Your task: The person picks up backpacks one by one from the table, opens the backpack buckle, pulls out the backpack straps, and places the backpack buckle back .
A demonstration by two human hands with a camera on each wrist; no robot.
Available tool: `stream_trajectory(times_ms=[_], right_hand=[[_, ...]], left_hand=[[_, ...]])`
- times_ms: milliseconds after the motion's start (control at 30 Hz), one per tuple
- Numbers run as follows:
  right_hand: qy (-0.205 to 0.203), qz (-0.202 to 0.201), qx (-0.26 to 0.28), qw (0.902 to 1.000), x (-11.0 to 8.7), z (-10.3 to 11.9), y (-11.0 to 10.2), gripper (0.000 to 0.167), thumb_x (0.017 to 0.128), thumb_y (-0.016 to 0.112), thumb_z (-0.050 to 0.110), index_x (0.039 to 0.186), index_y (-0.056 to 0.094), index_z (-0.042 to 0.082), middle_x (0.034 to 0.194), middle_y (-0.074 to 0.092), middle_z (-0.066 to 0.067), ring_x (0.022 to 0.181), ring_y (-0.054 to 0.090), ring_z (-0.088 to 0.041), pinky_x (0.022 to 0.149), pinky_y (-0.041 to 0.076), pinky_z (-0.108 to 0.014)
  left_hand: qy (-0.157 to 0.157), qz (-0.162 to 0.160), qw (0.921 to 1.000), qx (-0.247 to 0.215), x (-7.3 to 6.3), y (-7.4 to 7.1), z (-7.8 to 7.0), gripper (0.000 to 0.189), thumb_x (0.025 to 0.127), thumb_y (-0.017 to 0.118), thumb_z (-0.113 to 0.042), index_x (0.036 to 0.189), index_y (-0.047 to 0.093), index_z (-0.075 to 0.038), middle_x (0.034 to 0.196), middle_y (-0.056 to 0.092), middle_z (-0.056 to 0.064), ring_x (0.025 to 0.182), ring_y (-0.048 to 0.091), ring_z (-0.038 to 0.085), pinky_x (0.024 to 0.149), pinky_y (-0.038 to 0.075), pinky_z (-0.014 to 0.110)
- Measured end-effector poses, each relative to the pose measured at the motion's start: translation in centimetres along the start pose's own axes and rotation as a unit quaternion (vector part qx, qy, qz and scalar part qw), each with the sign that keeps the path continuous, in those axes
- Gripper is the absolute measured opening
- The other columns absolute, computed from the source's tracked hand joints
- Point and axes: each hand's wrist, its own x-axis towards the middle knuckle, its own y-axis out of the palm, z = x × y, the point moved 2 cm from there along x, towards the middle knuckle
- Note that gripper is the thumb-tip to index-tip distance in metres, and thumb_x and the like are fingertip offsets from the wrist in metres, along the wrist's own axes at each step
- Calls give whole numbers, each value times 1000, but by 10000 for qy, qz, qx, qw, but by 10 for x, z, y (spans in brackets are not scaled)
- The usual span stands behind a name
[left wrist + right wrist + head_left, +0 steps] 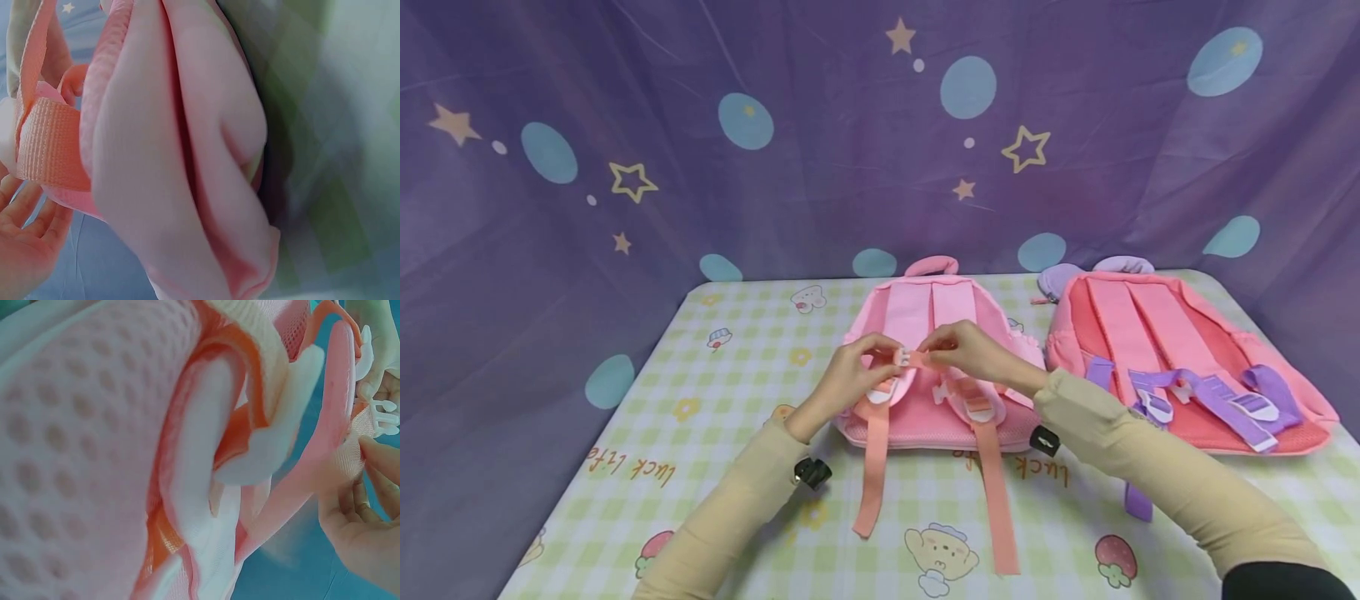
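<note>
A pink backpack (910, 421) lies with its shoulder straps facing up, and both hands are over it. My right hand (966, 350) pinches an orange webbing strap (919, 359) between thumb and fingers. At the strap's end is a white pronged buckle (384, 417), which shows clearly in the right wrist view. Thumb and fingers of my left hand (855, 367) meet at this white buckle from the other side. In the left wrist view, the left hand's fingers (47, 219) curl just below a looped orange strap (53, 147). Part of the left fingertips is hidden there.
To the right lies a second backpack (1180, 333), coral pink with purple straps (1232, 408). Two loose orange strap ends (872, 475) hang toward the table's front. A checked cloth (730, 400) covers the table, and a purple curtain (850, 192) stands behind.
</note>
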Motion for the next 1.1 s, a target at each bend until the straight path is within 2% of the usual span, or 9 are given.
stream_trajectory(times_ms=[133, 333, 500, 633, 933, 1100], right_hand=[[89, -60, -133, 9999, 1, -1, 1, 12, 81, 63, 10, 90, 69, 6, 78, 65, -2, 61, 50, -13, 57, 43, -24], [32, -97, -107, 9999, 2, 0, 1, 11, 79, 66, 13, 87, 70, 6, 78, 65, -2, 59, 50, -12, 55, 42, -23], [93, -58, -86, 9999, 2, 1, 1, 12, 80, 65, 12, 88, 70, 6, 80, 65, -3, 58, 51, -11, 54, 42, -23], [104, -34, -126, 9999, 4, 1, 2, 13, 80, 64, 11, 90, 70, 4, 79, 65, -5, 56, 50, -11, 52, 42, -23], [89, 71, -58, 9999, 3, -1, 0, 14, 80, 65, 12, 90, 69, 2, 80, 67, -6, 61, 52, -13, 57, 43, -23], [138, 89, -197, 9997, 0, -3, -4, 14, 80, 64, 10, 90, 69, 2, 81, 67, -6, 63, 53, -14, 59, 44, -23]], left_hand=[[-8, -43, 10000, 71, -1, -1, 0, 23, 72, 71, -4, 94, 63, -1, 90, 65, 10, 84, 60, 21, 76, 48, 36], [-109, -16, 9999, -80, 0, 1, 0, 23, 72, 71, -3, 94, 63, 1, 92, 65, 14, 86, 59, 26, 77, 47, 40], [-121, 66, 9998, -121, -1, -1, -20, 22, 73, 68, 3, 93, 61, 7, 91, 64, 19, 82, 58, 32, 72, 48, 44], [-154, 107, 9998, -94, -2, -3, -33, 21, 73, 67, 3, 93, 61, 8, 90, 64, 19, 79, 58, 32, 69, 49, 42], [-102, 92, 9999, -85, -2, -3, -35, 20, 72, 68, 4, 91, 61, 8, 89, 64, 20, 78, 59, 32, 70, 48, 45], [-116, 59, 9999, -104, -2, -4, -35, 20, 72, 68, 4, 90, 62, 8, 89, 64, 19, 78, 58, 32, 69, 48, 45]])
